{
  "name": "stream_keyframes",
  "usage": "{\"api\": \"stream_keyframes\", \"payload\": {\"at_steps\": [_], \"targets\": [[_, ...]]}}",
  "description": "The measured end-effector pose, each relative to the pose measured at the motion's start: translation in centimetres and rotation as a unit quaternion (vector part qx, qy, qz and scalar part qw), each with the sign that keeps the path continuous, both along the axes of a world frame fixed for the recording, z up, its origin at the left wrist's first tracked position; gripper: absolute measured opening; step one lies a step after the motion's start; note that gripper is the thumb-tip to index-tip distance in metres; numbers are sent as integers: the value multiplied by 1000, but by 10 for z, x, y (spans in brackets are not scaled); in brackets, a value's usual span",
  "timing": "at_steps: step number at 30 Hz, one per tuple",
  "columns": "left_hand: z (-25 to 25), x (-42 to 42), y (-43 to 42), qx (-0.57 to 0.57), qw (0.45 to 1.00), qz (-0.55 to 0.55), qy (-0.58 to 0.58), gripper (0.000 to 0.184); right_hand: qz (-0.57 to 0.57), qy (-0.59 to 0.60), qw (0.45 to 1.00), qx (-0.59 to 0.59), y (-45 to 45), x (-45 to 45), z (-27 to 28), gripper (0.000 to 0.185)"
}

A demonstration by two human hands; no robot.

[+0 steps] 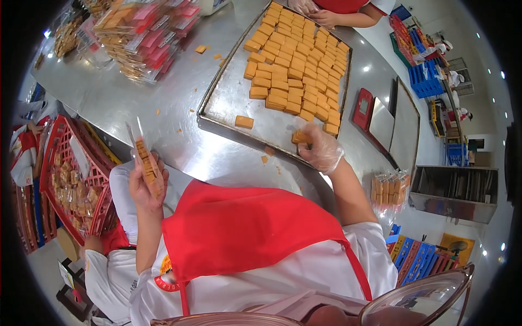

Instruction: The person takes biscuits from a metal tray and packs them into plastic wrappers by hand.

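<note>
My left hand [145,190] is closed around a clear plastic bag [139,140] held upright, with a row of rectangular biscuits [147,167] inside. The bag's top end gapes apart. My right hand [323,150], in a clear plastic glove, grips a biscuit [299,137] at the near edge of a metal tray [217,113]; whether more than one is in the fingers I cannot tell. Rows of stacked golden-brown biscuits [283,70] cover the tray's far and right parts. One single biscuit [244,121] lies apart near the tray's left corner.
Filled packets [155,35] are heaped at the back left of the steel table [125,98]. A red scale [363,106] stands right of the tray. Bagged biscuits [389,190] sit near my right elbow. Another person's hands [324,18] rest beyond the tray. A red crate [68,179] is at left.
</note>
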State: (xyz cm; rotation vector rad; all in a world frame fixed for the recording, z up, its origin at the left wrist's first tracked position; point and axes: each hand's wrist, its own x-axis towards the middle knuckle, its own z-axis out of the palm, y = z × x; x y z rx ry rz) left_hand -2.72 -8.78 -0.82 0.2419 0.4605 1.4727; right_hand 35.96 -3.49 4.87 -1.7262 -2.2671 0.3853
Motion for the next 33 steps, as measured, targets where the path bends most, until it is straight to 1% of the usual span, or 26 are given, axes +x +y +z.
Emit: {"api": "stream_keyframes", "payload": {"at_steps": [1,4,5,8,9,11,12,14,15,18,20,21,23,24,26,27,28,30,31,33], "targets": [[-1,0,0,4,1000,-4,-10,50,-6,10,1000,23,0,3,-5,34],[-3,0,-1,9,1000,-3,-18,51,-55,124,988,67,14,11,-5,37],[-2,1,-2,7,1000,-3,-16,52,-13,120,977,175,26,17,-13,36],[10,14,-1,-110,991,72,-5,60,-25,52,989,135,34,18,-17,37],[10,13,0,-60,997,42,-4,59,42,28,971,232,36,17,-20,39],[6,9,-2,37,999,-13,-3,58,14,33,984,172,27,14,-16,40],[2,7,-3,8,1000,-11,-18,59,0,35,989,142,22,13,-14,41],[-5,5,-3,-47,998,-11,-49,59,18,84,991,100,19,14,-12,43],[-4,8,-3,-49,997,-9,-52,59,25,108,991,80,18,14,-12,44],[2,23,-4,-66,996,-10,-61,61,20,95,991,91,18,18,-23,48],[7,26,-5,-89,994,-8,-69,62,29,91,989,113,14,13,-19,51],[5,25,-5,-72,995,-17,-73,63,36,90,988,124,12,9,-15,52],[-4,24,-7,-38,996,-34,-79,64,18,116,991,60,8,5,-8,51],[-4,25,-9,-57,997,-37,-41,64,10,128,991,28,7,3,-7,51],[-4,28,-13,-96,994,-44,36,64,43,90,989,113,8,4,-9,51],[-2,27,-10,-3,994,-104,22,70,60,72,983,157,9,4,-11,51],[1,31,-7,0,996,-67,58,74,26,150,980,131,11,4,-16,51],[11,47,-3,3,992,8,129,82,-40,301,950,69,12,4,-30,50],[20,49,-2,-11,987,33,155,89,-48,466,883,20,8,-27,3,52],[29,49,0,37,973,37,223,91,-11,552,831,-66,3,-51,18,52]]}}
